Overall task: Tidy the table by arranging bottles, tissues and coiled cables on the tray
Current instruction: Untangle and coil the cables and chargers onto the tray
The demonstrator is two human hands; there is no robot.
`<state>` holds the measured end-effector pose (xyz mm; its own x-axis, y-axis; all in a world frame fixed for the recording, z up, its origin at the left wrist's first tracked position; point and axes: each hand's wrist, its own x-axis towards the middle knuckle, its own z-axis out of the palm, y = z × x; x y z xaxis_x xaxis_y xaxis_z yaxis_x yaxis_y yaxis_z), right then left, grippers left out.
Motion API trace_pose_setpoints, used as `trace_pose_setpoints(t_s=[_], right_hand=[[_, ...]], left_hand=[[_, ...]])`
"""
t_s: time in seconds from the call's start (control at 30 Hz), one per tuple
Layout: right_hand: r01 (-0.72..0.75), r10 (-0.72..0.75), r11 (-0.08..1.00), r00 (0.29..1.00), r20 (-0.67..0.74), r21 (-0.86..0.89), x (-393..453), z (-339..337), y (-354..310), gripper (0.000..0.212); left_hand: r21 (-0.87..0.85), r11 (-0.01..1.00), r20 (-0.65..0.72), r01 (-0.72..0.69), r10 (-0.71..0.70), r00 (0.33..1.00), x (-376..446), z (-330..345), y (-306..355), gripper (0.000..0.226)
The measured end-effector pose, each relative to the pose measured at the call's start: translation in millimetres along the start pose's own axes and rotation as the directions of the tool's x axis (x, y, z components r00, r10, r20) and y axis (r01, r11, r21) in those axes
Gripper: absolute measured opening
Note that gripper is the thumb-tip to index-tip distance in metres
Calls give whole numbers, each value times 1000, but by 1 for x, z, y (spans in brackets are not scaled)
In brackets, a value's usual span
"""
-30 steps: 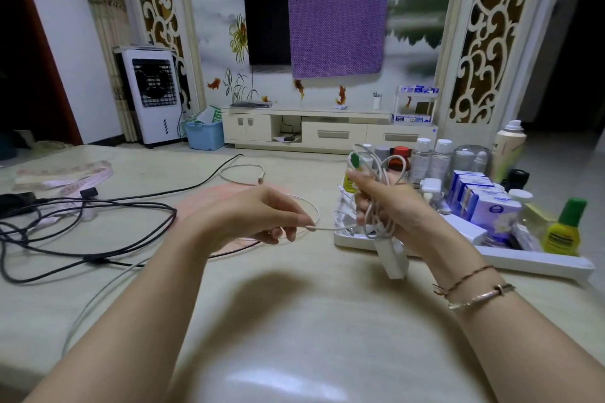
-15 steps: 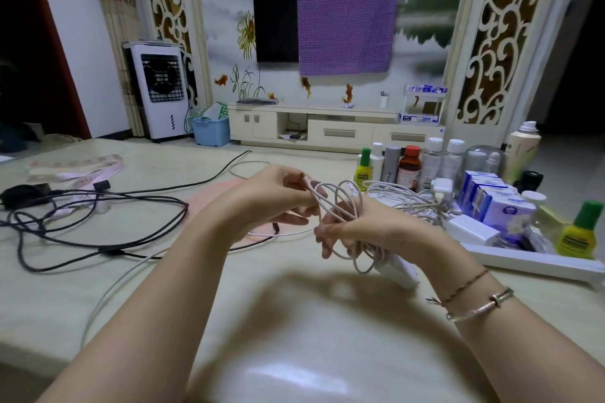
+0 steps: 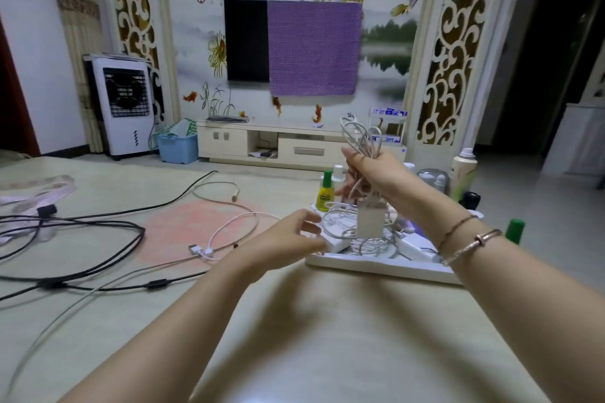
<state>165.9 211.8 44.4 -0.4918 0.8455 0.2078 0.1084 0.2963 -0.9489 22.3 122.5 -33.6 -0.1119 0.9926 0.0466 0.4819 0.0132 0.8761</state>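
I see the tray (image 3: 376,267) at right of centre, directly below my right hand (image 3: 376,173), which grips the coiled white cable (image 3: 361,137), its charger block (image 3: 370,222) dangling straight down over the tray. My left hand (image 3: 288,239), fingers loosely spread and holding nothing, hovers just left of the tray. The drop is vertical, I judge.

right hand (image 3: 376,173) and forearm hide most tray (image 3: 376,267) bottles; left hand (image 3: 288,239) fingertips blurred, possibly touching the adapter; black cable (image 3: 98,229) cut off left.
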Motion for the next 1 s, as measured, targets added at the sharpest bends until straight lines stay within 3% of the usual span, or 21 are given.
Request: trace_pose_setpoints(t_s=[0.1,0.2,0.27,0.33,0.43,0.53,0.6,0.67,0.8,0.87,1.0], right_hand=[[76,-95,927,995,-36,-368,17,-18,6,29],[150,-165,678,985,51,-720,36,-28,23,16],[140,-140,508,987,78,-850,47,-30,36,9],[95,-118,428,992,49,-899,60,-31,46,11],[5,-53,513,998,-26,-858,77,-30,55,24],[-1,-33,569,999,-24,-822,87,-27,59,23],[57,-106,579,994,-5,-813,92,-23,59,21],[150,-230,676,973,-13,-721,98,-19,57,18],[386,-430,857,901,-61,-342,106,-8,52,26],[445,-453,866,891,17,-228,106,0,62,22],[486,-486,813,870,88,-320,111,9,99,33]], left_hand=[[44,998,-103,-37,41,994,17,2,2,39],[95,993,-152,-63,77,985,35,4,2,40],[136,987,-139,-84,103,985,48,10,1,43],[150,984,-92,-92,107,990,60,18,-1,43],[346,934,-16,-93,105,994,74,32,-9,41],[511,839,19,-189,209,978,80,40,-20,25],[518,828,3,-215,249,968,81,38,-25,24],[520,824,-8,-224,267,964,84,35,-29,26],[531,811,13,-246,282,959,90,32,-33,23],[527,810,20,-256,290,957,95,31,-35,26],[443,855,-2,-269,301,953,102,29,-39,31]])
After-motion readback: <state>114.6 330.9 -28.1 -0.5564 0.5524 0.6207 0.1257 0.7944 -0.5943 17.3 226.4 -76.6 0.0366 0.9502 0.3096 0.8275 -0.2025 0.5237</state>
